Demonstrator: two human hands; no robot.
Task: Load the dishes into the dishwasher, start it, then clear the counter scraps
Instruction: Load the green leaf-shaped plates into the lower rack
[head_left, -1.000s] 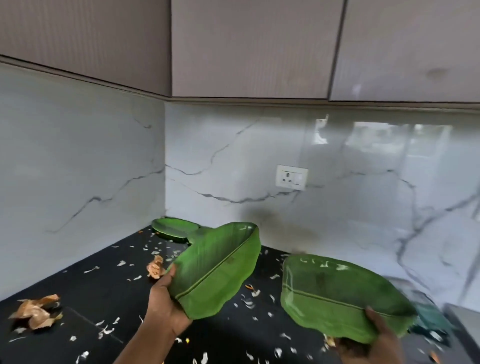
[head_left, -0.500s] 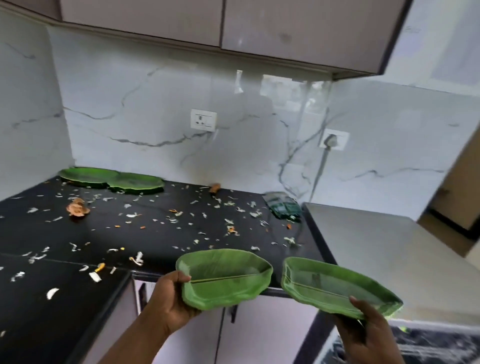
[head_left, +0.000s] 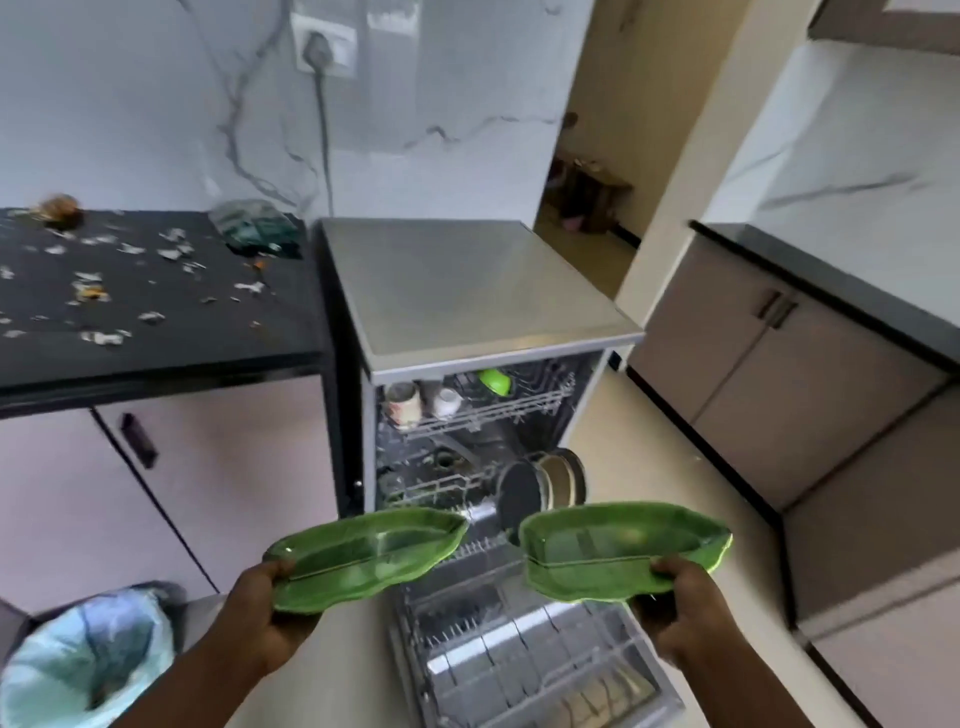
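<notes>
1. I see left hand (head_left: 260, 618) gripping a green leaf plate (head_left: 363, 558) by its rim.
2. Right hand (head_left: 691, 608) grips the second leaf plate (head_left: 618, 551).
3. Both plates over the open dishwasher (head_left: 467, 291), lower rack (head_left: 519, 654) pulled out.

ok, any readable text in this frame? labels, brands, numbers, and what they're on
None readable.
Dishwasher: no brand or panel lettering shows.
Mug in the upper rack: faint pattern, too blurred to tell if it is text.
Wall socket: no legible marking.
Green plates: leaf veins only.
</notes>
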